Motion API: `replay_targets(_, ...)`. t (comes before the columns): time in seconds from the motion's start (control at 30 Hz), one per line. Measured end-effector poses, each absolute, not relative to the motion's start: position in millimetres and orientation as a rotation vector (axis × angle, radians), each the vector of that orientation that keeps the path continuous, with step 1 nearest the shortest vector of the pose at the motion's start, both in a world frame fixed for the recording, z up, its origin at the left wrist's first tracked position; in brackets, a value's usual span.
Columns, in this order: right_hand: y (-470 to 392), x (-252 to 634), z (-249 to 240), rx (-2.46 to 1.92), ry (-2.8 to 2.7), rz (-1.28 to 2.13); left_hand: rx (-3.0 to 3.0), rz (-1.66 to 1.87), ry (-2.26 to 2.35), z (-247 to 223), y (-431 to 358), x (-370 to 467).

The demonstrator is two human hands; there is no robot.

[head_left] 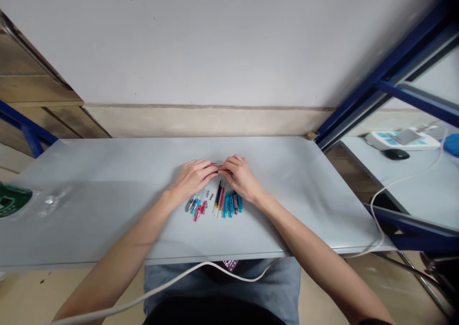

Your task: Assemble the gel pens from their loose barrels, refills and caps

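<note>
My left hand [195, 176] and my right hand [241, 174] meet above the middle of the grey table [118, 196], fingertips nearly touching. Both are closed around thin, stick-like pieces [217, 165] that show between the fingertips. Below my left hand lie clear pen barrels with dark, blue and pink ends [201, 210]. Small springs [211, 197] rest beside them. Pen refills, black and red [219, 196], lie side by side in the middle. Several blue pen parts [230, 204] stand in a row under my right hand, which partly hides their upper ends.
A green-labelled clear bottle [16, 200] lies at the left edge. A white cable [172, 283] crosses in front of the table. At right, beyond a blue frame [380, 71], are a black mouse [396, 154] and a white device [403, 138].
</note>
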State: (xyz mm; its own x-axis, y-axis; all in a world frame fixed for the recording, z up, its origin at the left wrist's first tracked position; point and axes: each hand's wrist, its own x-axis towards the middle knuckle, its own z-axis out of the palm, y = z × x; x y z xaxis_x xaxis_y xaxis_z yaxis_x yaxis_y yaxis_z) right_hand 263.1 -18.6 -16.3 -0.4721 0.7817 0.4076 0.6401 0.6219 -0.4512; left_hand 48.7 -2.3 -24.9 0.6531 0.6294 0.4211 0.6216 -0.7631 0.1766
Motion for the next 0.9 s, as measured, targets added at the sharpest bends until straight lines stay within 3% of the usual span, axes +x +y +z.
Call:
replay_targets(0.27, -29, 260, -3, -1.278, -1.845, 0.262, 2.810, 0.862, 1.128, -29, 0, 50)
replay_targets(0.57, -73, 239, -16, -1.238, -2.325, 0.408, 2.781, 0.893, 1.208, -31, 8, 43)
replay_targets(0.9, -57, 230, -21, -1.139, -2.516, 0.285, 2.781, 0.882, 1.203, -29, 7, 41)
